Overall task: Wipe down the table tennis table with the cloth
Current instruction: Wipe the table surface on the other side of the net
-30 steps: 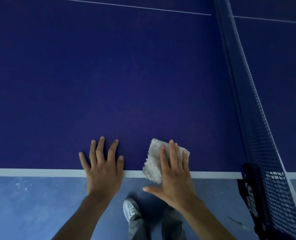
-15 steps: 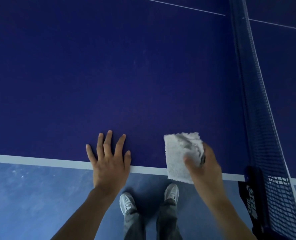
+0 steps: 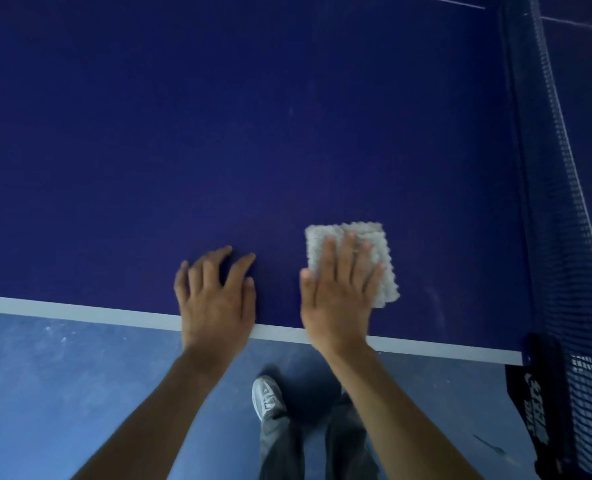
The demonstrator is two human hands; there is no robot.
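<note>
A dark blue table tennis table (image 3: 218,133) with a white edge line fills most of the view. A folded, square, grey-white cloth (image 3: 381,251) lies flat on it near the front edge. My right hand (image 3: 339,292) presses flat on the cloth with straight fingers and covers its lower left part. My left hand (image 3: 214,296) rests on the bare table just left of it, fingers spread and slightly bent, holding nothing.
The dark blue net (image 3: 557,168) runs along the right side, and its clamp post (image 3: 537,403) hangs at the table's front right corner. Below the edge I see the blue floor (image 3: 62,393), my grey trousers and a white shoe (image 3: 266,396).
My right hand held the cloth lifted at the table edge half a second ago. Now the cloth lies flat further onto the table under my flat palm. My left hand's fingers have bent slightly.
</note>
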